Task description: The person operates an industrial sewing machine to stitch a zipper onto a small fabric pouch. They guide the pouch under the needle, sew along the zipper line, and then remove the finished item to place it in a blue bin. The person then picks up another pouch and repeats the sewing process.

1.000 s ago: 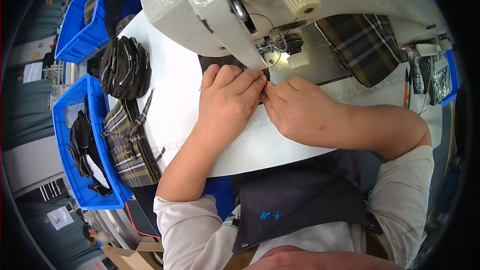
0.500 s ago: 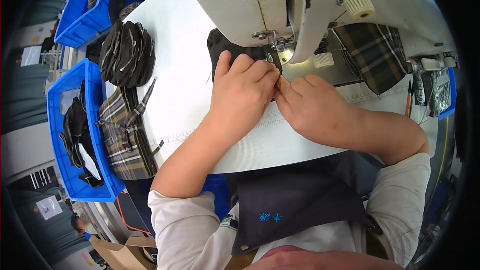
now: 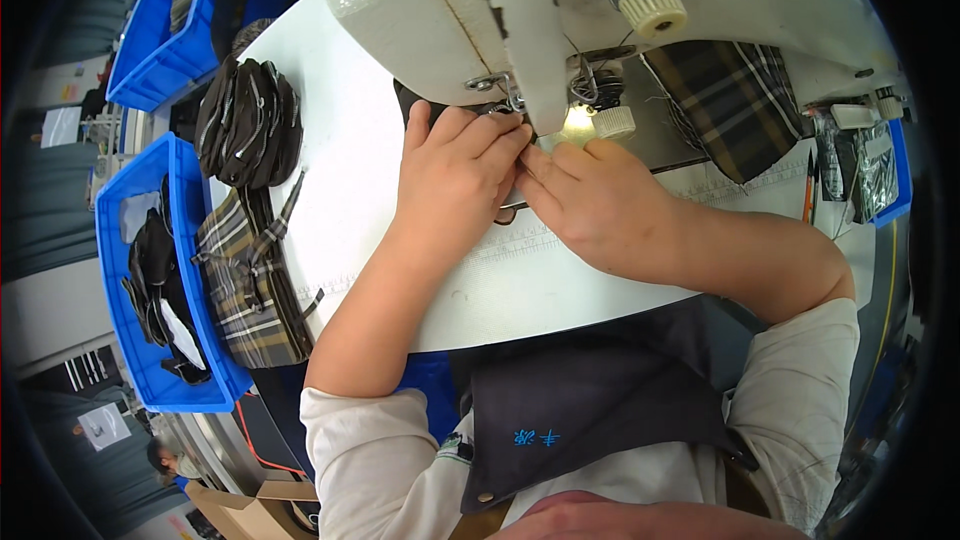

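Note:
Under the head of a white sewing machine (image 3: 440, 10), my left hand (image 3: 455, 165) presses a dark fabric piece (image 3: 408, 96) with bent fingers, its thumb side toward the needle area. My right hand (image 3: 600, 202) meets it there, fingertips pinched together on the near edge of the same piece. Most of the fabric lies hidden beneath my left hand and the machine head. Just below the meeting fingertips a small dark loop (image 3: 507, 215) sticks out. The exact stitching point is covered by my fingers and the machine.
Stacked dark zippered pieces (image 3: 250, 125) and plaid fabric pieces (image 3: 245, 280) lie at left, beside a blue bin (image 3: 222, 340) of dark parts. Another plaid piece (image 3: 730, 105) rests right of the needle. A ruler strip (image 3: 340, 285) runs along the white table.
The machine and both hands appear farther left and slightly higher as the view shifts. A bright lamp glow now shows by the needle, and the small loop has come into sight below my fingers.

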`<state>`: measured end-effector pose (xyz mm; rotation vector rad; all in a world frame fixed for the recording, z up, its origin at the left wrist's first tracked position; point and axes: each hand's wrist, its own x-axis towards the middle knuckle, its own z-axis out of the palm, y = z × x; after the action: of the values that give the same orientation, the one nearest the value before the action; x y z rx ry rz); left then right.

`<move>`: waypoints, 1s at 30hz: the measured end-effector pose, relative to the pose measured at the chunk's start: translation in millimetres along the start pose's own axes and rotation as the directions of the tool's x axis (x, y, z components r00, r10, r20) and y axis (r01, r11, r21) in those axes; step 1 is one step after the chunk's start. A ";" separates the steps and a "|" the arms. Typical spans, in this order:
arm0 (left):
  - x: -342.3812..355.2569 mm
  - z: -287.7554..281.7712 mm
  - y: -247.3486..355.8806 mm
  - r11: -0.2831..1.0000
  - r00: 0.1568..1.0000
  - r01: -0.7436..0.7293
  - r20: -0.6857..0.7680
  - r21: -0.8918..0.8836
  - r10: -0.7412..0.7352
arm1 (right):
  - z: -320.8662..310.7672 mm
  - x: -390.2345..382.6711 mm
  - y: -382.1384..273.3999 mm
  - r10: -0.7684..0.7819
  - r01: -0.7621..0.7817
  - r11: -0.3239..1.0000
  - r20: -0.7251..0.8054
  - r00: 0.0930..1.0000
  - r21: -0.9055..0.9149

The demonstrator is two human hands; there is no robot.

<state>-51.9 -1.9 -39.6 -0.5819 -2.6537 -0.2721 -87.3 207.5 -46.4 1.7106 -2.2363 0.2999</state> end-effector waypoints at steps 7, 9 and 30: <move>3.4 -0.5 -6.2 0.996 0.996 -0.082 -0.037 -0.038 0.081 | -0.5 -1.8 -2.3 0.008 -0.008 1.000 0.026 1.000 0.018; 4.1 2.8 -9.5 0.993 0.993 -0.111 -0.048 -0.050 0.109 | -0.9 -2.3 -2.5 0.006 -0.007 1.000 0.053 0.999 0.030; 0.9 -0.8 -16.6 0.948 0.996 0.035 0.093 -0.318 -0.006 | 1.5 1.1 -0.8 0.005 -0.005 1.000 0.042 0.999 0.021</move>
<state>-59.7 -16.7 -40.1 -0.6804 -2.7226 -0.7075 -87.0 205.7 -47.4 1.7376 -2.2749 0.2929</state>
